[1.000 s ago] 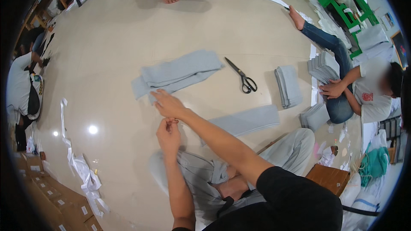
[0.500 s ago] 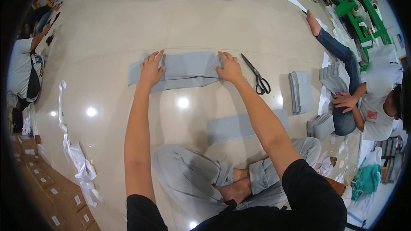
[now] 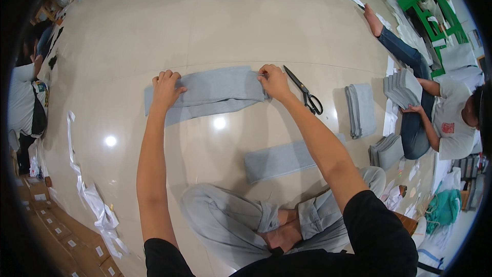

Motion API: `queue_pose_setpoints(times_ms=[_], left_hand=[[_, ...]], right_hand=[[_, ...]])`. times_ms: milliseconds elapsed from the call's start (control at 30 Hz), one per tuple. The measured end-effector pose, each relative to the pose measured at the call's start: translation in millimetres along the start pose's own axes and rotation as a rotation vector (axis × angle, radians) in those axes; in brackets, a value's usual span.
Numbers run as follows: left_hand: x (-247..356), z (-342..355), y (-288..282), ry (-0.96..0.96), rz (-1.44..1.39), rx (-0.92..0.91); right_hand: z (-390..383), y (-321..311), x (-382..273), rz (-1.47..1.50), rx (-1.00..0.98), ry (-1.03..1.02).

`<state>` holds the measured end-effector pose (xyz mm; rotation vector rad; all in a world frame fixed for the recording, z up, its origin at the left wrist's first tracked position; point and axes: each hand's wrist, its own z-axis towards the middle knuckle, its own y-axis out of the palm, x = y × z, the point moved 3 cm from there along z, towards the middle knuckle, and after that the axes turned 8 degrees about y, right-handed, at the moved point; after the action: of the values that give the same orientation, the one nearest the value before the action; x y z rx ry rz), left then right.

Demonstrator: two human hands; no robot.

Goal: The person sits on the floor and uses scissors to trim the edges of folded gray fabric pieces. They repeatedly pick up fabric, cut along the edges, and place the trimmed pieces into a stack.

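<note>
On the floor before me lies a long grey cloth (image 3: 218, 84), folded into layered strips, its near layer showing below the upper one. My left hand (image 3: 166, 91) rests over its left part, thumb spread away from the bent fingers, pressing on the fabric. At the other end, my right hand (image 3: 275, 82) pinches the cloth's right edge between thumb and fingers. Black-handled scissors (image 3: 306, 92) lie just right of that hand, blades pointing away from me. Nearer my legs is another flat grey strip (image 3: 279, 160), partly covered by my right forearm.
A folded grey stack (image 3: 361, 110) stands on the right. Beyond it a seated person holds a grey bundle (image 3: 402, 88), with another stack (image 3: 386, 150) nearby. White ribbon scraps (image 3: 97, 205) and cardboard boxes (image 3: 66, 231) lie left. A barefoot person holds scissors at the far edge.
Both hands and the cloth appear shifted left, the cloth now more slanted. My right fingers have closed on its edge. The person at right has lifted a grey bundle.
</note>
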<state>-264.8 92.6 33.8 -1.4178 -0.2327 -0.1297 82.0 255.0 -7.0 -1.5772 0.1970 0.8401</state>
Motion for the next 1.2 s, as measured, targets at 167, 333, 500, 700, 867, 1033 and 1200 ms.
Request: queue_pose_setpoints(times_ms=[167, 333, 500, 700, 867, 1033, 1200], left_hand=[[4.3, -11.9, -15.3, 0.093, 0.011, 0.101], [19.0, -29.0, -37.5, 0.218, 0.027, 0.122], [59.5, -40.3, -74.4, 0.28, -0.051, 0.056], [161.3, -56.5, -142.3, 0.406, -0.209, -0.065], [204.1, -88.8, -196.7, 0.271, -0.371, -0.227], [199.5, -125.3, -174.9, 0.062, -0.355, -0.768], [206.6, -144.3, -93.1, 0.048, -0.88, -0.722]], right_hand=[[-0.2, -0.8, 1.0, 0.085, -0.004, -0.005], [-6.9, -10.3, 2.4, 0.222, -0.081, 0.108], [-30.6, -26.7, -30.7, -0.115, -0.063, -0.132], [-68.6, -43.1, -113.6, 0.065, -0.196, -0.49], [-102.7, -86.7, -115.6, 0.0, -0.712, -0.308], [-161.0, -162.4, -49.6, 0.101, -0.773, -0.132], [-205.5, -229.0, 40.9, -0.04, -0.817, 0.037]])
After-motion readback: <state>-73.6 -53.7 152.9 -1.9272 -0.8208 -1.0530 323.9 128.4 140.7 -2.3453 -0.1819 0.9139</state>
